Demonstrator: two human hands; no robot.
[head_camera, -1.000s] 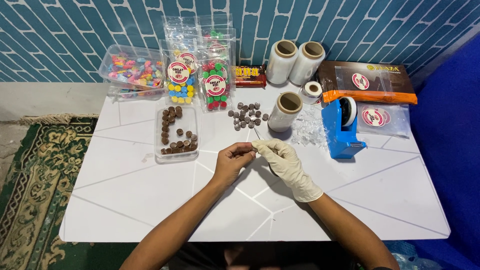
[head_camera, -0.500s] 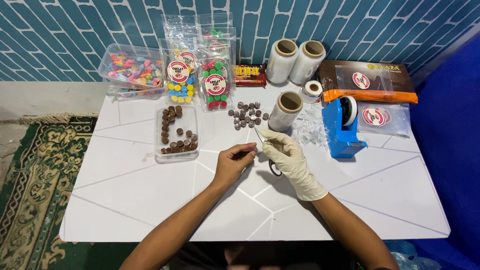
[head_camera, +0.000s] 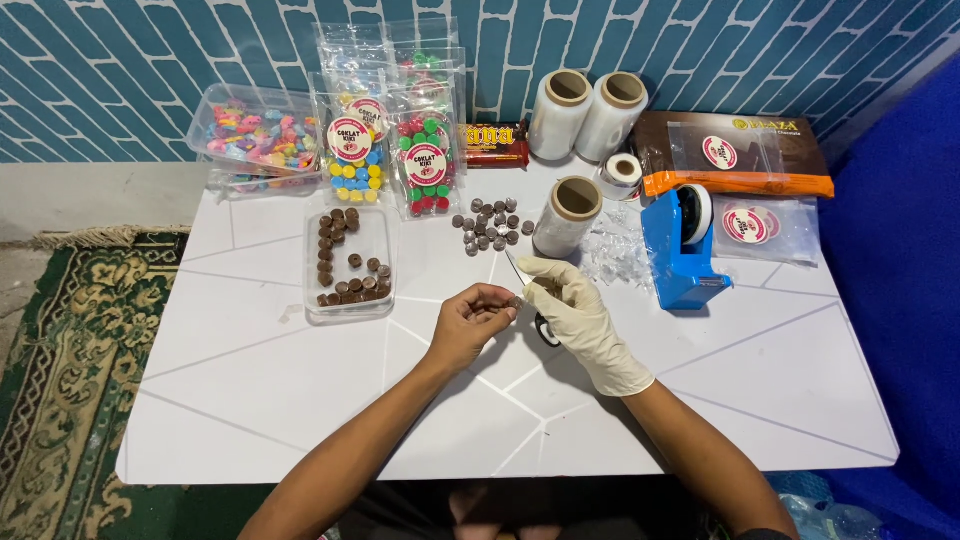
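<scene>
My bare left hand (head_camera: 472, 322) pinches a small brown chocolate piece (head_camera: 512, 299) at its fingertips, over the middle of the white table (head_camera: 250, 385). My right hand (head_camera: 578, 310), in a white glove, meets it from the right and grips a strip of clear film (head_camera: 520, 270) that sticks up from the piece. Black scissors (head_camera: 546, 331) lie on the table, partly hidden under the gloved hand. A clear tray (head_camera: 375, 228) of brown chocolates sits to the left. A loose pile of chocolates (head_camera: 490, 225) lies just beyond the hands.
A roll of clear film (head_camera: 565, 215) stands behind my hands, with film scraps (head_camera: 615, 255) and a blue tape dispenser (head_camera: 685, 245) to its right. Two more rolls (head_camera: 585, 115), candy bags (head_camera: 425, 165), a candy tub (head_camera: 250, 135) and brown packets (head_camera: 735, 155) line the back.
The gloved right hand, which had lifted toward the film roll, has come back down to the left fingertips. The left hand has stayed almost still.
</scene>
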